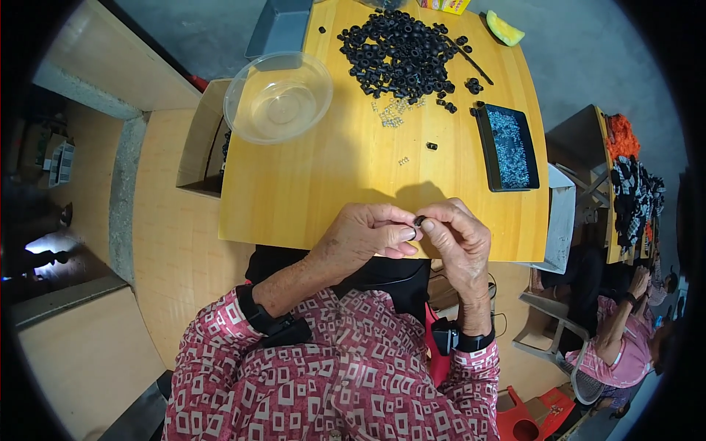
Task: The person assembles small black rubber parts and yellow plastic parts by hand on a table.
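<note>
Close to the table's near edge, my left hand (371, 231) and my right hand (462, 239) meet fingertip to fingertip. Between them is a small black part (419, 220), pinched in my right thumb and forefinger. Left thumb and fingers are closed around a dark piece (412, 235), mostly hidden. One loose black part (432, 146) lies beyond my hands, beside a few tiny clear or silvery pieces (404, 161). Farther off spreads a heap of black ring-like parts (401, 55), with more tiny shiny pieces (393, 113) at its near side.
A black tray (485, 158) of tiny bluish pieces sits at the right of the table (294, 198). A clear plastic bowl (283, 106) and a grey bin (276, 29) stand left. A thin black rod (474, 64) borders the heap. Another person (614, 331) sits at right.
</note>
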Demonstrator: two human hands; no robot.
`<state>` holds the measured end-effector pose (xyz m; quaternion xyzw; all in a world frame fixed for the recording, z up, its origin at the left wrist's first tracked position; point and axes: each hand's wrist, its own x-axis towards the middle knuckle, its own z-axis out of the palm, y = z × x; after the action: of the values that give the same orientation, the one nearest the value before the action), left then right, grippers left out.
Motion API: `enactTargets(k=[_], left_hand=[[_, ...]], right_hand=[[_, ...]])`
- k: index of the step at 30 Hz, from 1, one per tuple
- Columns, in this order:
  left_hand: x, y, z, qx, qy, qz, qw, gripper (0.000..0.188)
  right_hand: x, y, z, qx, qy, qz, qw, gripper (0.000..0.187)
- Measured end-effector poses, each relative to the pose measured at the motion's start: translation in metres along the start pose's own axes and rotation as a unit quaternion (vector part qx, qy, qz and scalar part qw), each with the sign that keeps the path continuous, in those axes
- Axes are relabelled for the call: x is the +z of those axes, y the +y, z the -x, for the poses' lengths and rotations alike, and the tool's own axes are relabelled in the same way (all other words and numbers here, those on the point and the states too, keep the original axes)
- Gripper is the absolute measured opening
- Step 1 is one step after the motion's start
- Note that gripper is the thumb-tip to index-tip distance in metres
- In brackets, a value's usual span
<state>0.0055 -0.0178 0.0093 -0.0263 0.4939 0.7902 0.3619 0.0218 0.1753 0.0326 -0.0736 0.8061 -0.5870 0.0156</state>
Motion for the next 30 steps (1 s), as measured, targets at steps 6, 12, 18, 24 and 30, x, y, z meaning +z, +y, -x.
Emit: enactTargets(k=[6,12,18,24,30], left_hand=[[-0.008,-0.003,-0.002,0.039,-0.015,-0.001,0.999,0.022],[-0.007,-0.002,-0.001,0.031,0.001,0.004,1.0,0.025],[-0.008,-0.003,-0.001,0.042,-0.017,-0.004,0.999,0.027],[-0.008,-0.004,0.0,0.038,0.007,-0.002,0.999,0.027],[-0.008,-0.004,-0.001,0.026,0.012,0.012,1.0,0.027]], right_hand=[[-0.007,-0.005,0.001,-0.035,-0.008,0.032,0.999,0.01],[-0.002,-0.005,0.0,-0.055,0.0,0.088,0.995,0.011],[-0.002,-0.002,0.003,-0.057,0.009,0.083,0.995,0.011],[0.003,-0.005,0.003,-0.09,0.007,0.121,0.989,0.014],[0.009,-0.007,0.003,-0.194,0.025,0.237,0.952,0.021]])
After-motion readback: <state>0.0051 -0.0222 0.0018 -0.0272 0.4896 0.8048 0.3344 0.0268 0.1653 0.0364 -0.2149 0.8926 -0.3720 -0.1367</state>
